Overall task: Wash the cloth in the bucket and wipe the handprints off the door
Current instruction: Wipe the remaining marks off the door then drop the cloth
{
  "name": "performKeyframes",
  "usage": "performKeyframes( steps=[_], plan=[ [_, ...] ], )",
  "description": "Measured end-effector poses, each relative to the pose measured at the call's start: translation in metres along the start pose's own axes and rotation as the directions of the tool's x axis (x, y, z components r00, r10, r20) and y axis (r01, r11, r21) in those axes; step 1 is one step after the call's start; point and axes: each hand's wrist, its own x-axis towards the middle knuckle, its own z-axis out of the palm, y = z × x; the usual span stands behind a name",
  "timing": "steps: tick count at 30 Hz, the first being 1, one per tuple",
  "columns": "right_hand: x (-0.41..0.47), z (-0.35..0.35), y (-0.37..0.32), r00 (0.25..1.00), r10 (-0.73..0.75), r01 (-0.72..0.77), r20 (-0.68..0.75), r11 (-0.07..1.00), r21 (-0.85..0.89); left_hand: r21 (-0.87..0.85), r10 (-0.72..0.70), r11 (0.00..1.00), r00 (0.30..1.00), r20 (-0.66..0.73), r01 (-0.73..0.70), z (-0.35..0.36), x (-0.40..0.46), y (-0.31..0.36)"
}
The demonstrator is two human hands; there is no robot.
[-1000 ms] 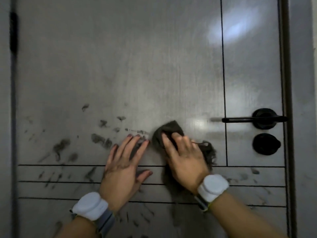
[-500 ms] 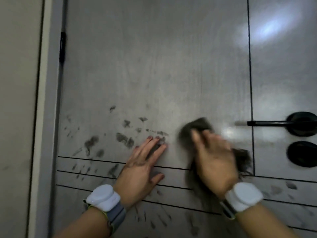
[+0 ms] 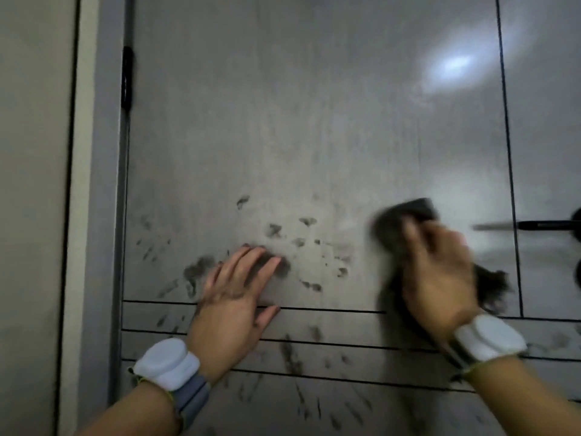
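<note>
The dark cloth point(image 3: 405, 221) is lying pressed against the grey door point(image 3: 314, 121), under the blurred right hand point(image 3: 440, 275), whose fingers point(image 3: 412, 234) are pushing it flat, just left of the black lever handle point(image 3: 534, 225). The left hand point(image 3: 229, 306) is resting on the door with fingers point(image 3: 251, 262) straight and spread, covering some of the sooty handprints point(image 3: 201, 269). A black hinge point(image 3: 127, 80) is sitting on the left door frame point(image 3: 103, 215)
</note>
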Motion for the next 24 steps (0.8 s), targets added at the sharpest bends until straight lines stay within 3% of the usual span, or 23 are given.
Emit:
performKeyframes(
  steps=[1,3,4,5,7,8,11,13,15,16,17,18,19,20,22,24],
  plan=[
    [0.007,-0.002,0.005,0.984,0.178,-0.178,-0.005,0.984,0.025,0.001,-0.006,1.0,1.0,0.002,0.006,-0.003,0.001,-0.008],
    [0.019,0.002,-0.016,0.869,0.493,-0.491,-0.036,0.869,0.058,-0.004,-0.005,1.0,1.0,0.012,0.005,-0.004,0.001,-0.024],
    [0.026,0.003,-0.041,0.85,0.527,-0.524,-0.009,0.848,0.083,-0.008,-0.001,1.0,1.0,0.017,0.002,-0.005,0.001,-0.031],
    [0.029,0.007,-0.069,0.887,0.461,-0.46,0.012,0.883,0.095,-0.011,-0.002,1.0,1.0,0.015,0.002,-0.005,0.0,-0.035],
    [0.025,0.015,-0.125,0.99,0.137,-0.14,0.041,0.987,0.075,-0.032,0.018,0.999,1.0,-0.002,-0.018,-0.005,-0.001,-0.045],
    [0.019,0.017,-0.139,0.998,0.004,-0.008,0.057,0.998,0.056,-0.044,0.042,0.998,0.999,-0.022,-0.043,-0.004,-0.002,-0.048],
    [0.023,0.01,-0.127,0.974,-0.192,0.185,0.116,0.98,0.067,-0.092,0.081,0.992,0.995,-0.067,-0.087,-0.006,-0.004,-0.056],
    [0.022,0.005,-0.095,0.974,-0.185,0.183,0.133,0.983,0.029,-0.084,0.07,0.994,0.995,-0.069,-0.076,-0.007,-0.001,-0.055],
    [0.032,0.001,-0.075,0.99,0.133,-0.135,0.038,0.989,0.06,-0.083,0.056,0.995,0.997,-0.051,-0.06,-0.01,0.001,-0.061],
    [0.042,0.002,-0.075,0.931,0.364,-0.362,-0.005,0.927,0.094,-0.077,0.043,0.996,0.998,-0.037,-0.045,-0.012,0.002,-0.064],
    [0.054,0.005,-0.083,0.823,0.566,-0.558,-0.039,0.82,0.125,-0.066,0.03,0.997,0.999,-0.013,-0.03,-0.012,0.003,-0.067],
    [0.064,0.011,-0.101,0.753,0.658,-0.647,-0.023,0.746,0.154,-0.057,0.009,0.998,1.0,0.006,-0.009,-0.012,0.003,-0.07],
    [0.07,0.016,-0.122,0.773,0.633,-0.631,0.045,0.759,0.162,-0.054,-0.007,0.999,1.0,0.025,0.008,-0.009,0.002,-0.073],
    [0.073,0.023,-0.146,0.854,0.507,-0.52,0.116,0.841,0.152,-0.045,-0.012,0.999,0.999,0.043,0.014,-0.008,0.002,-0.075],
    [0.06,0.029,-0.183,0.983,0.068,-0.097,0.168,0.981,0.167,-0.043,-0.005,0.999,0.997,0.076,0.008,-0.003,-0.002,-0.076],
    [0.059,0.03,-0.174,0.932,-0.329,0.29,0.152,0.929,0.229,-0.059,-0.01,0.998,0.997,0.071,0.014,0.003,-0.005,-0.083]
  ],
)
